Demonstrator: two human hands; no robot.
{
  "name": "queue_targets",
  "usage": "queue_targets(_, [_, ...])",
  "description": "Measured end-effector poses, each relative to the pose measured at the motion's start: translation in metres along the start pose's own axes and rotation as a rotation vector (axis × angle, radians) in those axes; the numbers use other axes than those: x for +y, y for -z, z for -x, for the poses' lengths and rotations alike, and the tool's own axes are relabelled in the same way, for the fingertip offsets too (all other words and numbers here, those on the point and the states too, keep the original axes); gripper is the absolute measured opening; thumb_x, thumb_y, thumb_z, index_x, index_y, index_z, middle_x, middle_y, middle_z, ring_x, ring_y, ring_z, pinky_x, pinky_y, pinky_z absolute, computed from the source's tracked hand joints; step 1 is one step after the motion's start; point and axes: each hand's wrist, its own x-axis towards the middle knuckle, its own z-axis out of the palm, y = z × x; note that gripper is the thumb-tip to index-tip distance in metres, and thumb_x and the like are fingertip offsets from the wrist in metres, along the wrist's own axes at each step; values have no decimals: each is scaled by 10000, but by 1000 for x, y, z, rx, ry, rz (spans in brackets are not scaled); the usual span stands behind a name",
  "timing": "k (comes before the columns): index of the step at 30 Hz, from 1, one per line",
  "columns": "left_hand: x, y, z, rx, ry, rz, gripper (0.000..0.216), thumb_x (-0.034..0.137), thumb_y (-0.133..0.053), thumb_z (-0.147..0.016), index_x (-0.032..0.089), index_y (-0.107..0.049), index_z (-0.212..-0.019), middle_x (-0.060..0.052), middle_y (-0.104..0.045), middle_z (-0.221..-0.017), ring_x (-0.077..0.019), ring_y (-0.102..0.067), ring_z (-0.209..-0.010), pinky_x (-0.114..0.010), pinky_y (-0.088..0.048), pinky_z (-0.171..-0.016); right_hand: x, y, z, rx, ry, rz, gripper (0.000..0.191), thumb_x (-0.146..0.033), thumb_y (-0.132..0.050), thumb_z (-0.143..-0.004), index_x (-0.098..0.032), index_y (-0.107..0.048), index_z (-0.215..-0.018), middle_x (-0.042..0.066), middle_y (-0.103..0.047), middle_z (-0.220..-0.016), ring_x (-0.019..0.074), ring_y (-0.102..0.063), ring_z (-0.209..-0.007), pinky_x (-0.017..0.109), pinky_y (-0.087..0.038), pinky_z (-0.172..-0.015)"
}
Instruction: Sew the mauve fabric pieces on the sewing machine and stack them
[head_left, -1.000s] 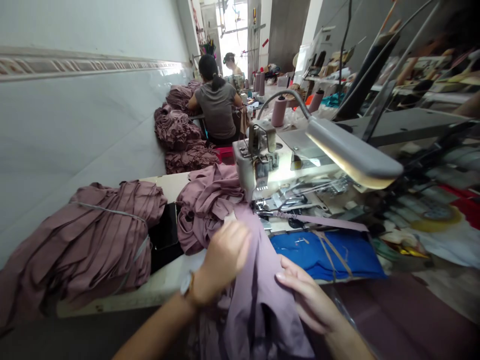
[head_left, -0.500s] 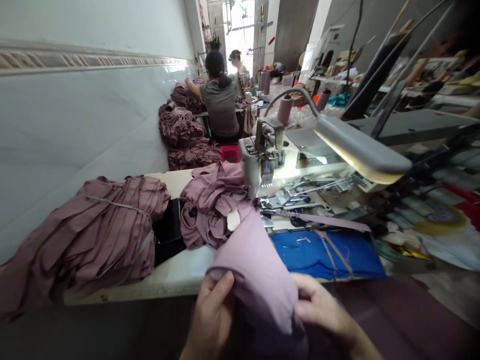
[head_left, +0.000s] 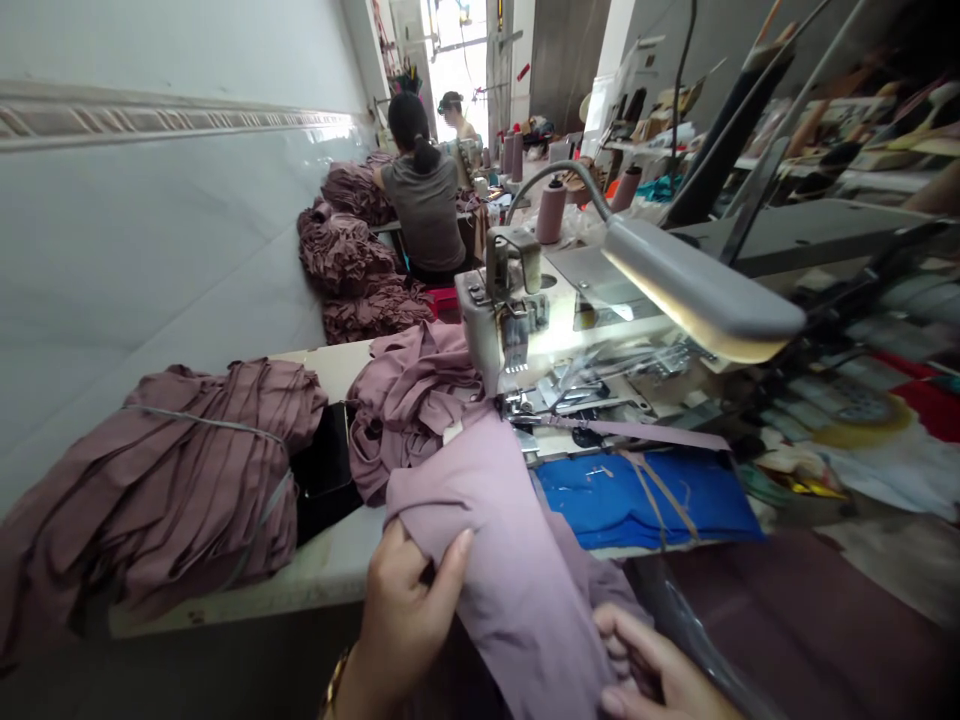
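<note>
My left hand (head_left: 409,620) pinches the near left edge of a mauve fabric piece (head_left: 502,530), thumb on top of the cloth. My right hand (head_left: 649,675) grips the same piece lower down at the bottom edge of the view, fingers curled into it. The fabric runs from my hands up across the table edge to the presser foot of a white sewing machine (head_left: 525,330). A small white label shows at the fabric's far end.
A tied bundle of mauve pieces (head_left: 165,480) lies at the left, a loose mauve heap (head_left: 409,395) beside the machine. A blue cloth (head_left: 645,500) covers the table right of the fabric. A lit lamp (head_left: 697,290) hangs over the machine. A person (head_left: 424,205) sits ahead at another table.
My left hand came back from the machine to the near edge and took hold of the fabric's left edge. My right hand slid lower. The cloth now lies wider across the table edge.
</note>
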Motion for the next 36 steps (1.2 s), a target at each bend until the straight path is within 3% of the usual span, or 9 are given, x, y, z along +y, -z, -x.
queue_targets(5, [-7, -5, -27, 11, 24, -9, 160, 259, -586, -887, 177, -716, -933, -80, -695, -1009, -208, -652, -971, -289, -512, -856, -10, -16, -27, 89, 38, -112, 311, -318, -762, -728, -252, -597, -984, -54, -511, -758, 129, -531, -679, 211, -447, -638])
queue_targets(10, [-12, -9, -51, 36, 68, 5, 159, 292, -574, -895, 172, -665, -948, -65, -682, -977, -206, -635, -956, -299, -486, -853, -29, -20, -36, 119, 68, 2, 314, -393, -735, -738, -240, -625, -988, -10, -601, -798, 210, -608, -802, 268, -493, -716])
queue_targets(14, [-10, -10, -64, -60, 146, 53, 150, 327, -565, -893, 180, -587, -916, -42, -659, -926, -197, -634, -944, -294, -486, -842, -35, -20, -37, 76, 110, -18, 321, -380, -674, -802, -233, -619, -1081, 28, -662, -879, 234, -642, -870, 328, -507, -823])
queue_targets(20, [-8, -12, -81, -258, 198, -84, 275, 304, -630, -808, 176, -504, -1016, -65, -649, -917, -239, -640, -893, -339, -509, -784, -28, -18, -39, 221, 243, -29, 554, -347, -655, -835, -223, -497, -1351, 8, -652, -790, 191, -647, -750, 310, -536, -752])
queue_targets(25, [-17, -18, -105, -258, 108, -142, 250, 218, -569, -818, 178, -470, -1044, -40, -618, -845, -225, -625, -822, -352, -509, -771, -41, -14, -48, 263, 300, 76, 312, -320, -678, -829, -242, -693, -1131, 102, -701, -1153, 253, -657, -1033, 332, -531, -906])
queue_targets(30, [-22, -26, -136, -180, 13, -144, 304, 156, -535, -808, 163, -478, -1107, -78, -628, -947, -249, -616, -921, -398, -499, -864, -65, -19, -69, 305, 397, 65, 175, -329, -653, -837, -217, -739, -941, 85, -728, -944, 254, -682, -906, 319, -557, -804])
queue_targets(36, [-34, -35, -173, -114, -70, -45, 476, 87, -515, -772, 152, -465, -1242, -128, -613, -1194, -275, -576, -1137, -426, -447, -1012, -84, -23, -100, 340, 433, 19, 187, -353, -667, -823, -195, -736, -895, 61, -708, -849, 216, -654, -780, 302, -526, -716])
